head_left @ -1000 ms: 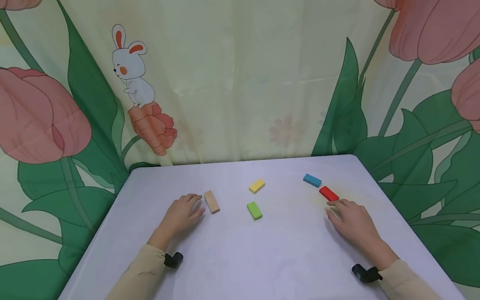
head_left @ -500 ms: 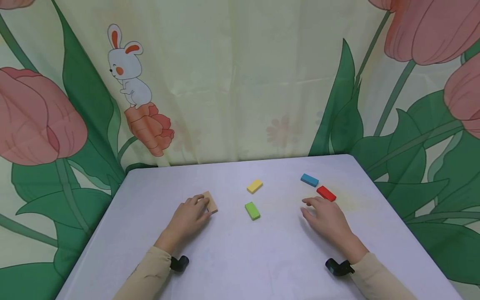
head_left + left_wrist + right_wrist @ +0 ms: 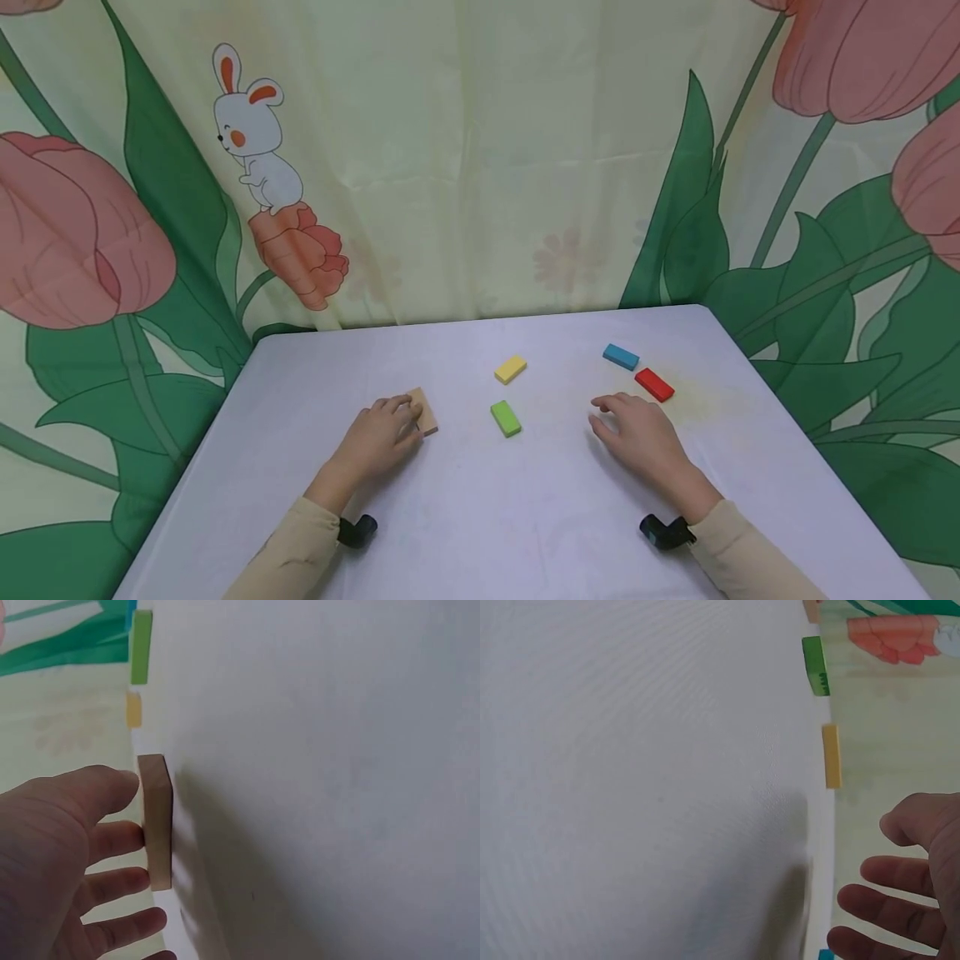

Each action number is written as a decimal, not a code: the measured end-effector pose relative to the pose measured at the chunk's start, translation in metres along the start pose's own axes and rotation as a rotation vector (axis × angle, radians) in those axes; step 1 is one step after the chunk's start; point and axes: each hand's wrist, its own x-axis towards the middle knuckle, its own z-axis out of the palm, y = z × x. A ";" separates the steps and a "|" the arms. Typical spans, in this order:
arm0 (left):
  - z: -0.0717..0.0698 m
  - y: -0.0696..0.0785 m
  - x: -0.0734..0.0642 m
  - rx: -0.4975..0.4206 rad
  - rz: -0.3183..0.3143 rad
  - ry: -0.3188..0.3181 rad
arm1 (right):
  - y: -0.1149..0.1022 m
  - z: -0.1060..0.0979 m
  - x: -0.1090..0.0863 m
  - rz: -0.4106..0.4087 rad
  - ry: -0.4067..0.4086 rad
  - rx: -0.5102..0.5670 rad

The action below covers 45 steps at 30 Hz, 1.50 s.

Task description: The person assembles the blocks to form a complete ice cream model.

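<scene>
My left hand (image 3: 380,437) lies over the near-left side of a plain wooden block (image 3: 426,414), fingertips resting on it and hiding part of it. In the left wrist view, the thumb and fingers reach against one face of the wooden block (image 3: 157,825), with the fingers spread. The block lies flat on the white table. My right hand (image 3: 647,437) hovers with loosely bent fingers and nothing in them. It is just in front of and left of a red block (image 3: 654,384). The right wrist view also shows that hand's (image 3: 907,885) fingers apart, touching no block.
A green block (image 3: 506,418) and a yellow block (image 3: 511,369) lie mid-table between the hands. Behind the red block is a blue block (image 3: 621,357). A curtain (image 3: 480,167) with tulips and a rabbit hangs behind the white table (image 3: 480,533).
My left hand has moved right onto the wooden block, which has slid slightly towards me. My right hand has moved left, away from the red block.
</scene>
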 end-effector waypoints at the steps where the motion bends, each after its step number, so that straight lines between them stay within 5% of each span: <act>1: -0.001 0.002 -0.001 -0.005 0.002 -0.011 | 0.000 0.000 0.000 -0.002 -0.001 0.000; 11: -0.009 0.018 -0.016 -0.122 -0.011 -0.107 | -0.002 0.003 0.000 -0.019 -0.006 -0.011; 26: -0.010 0.023 -0.018 -0.187 -0.004 -0.134 | -0.003 0.004 0.001 -0.018 -0.010 -0.042; 45: -0.009 0.051 -0.025 -0.079 0.163 -0.138 | -0.034 0.007 0.016 -0.057 -0.020 -0.061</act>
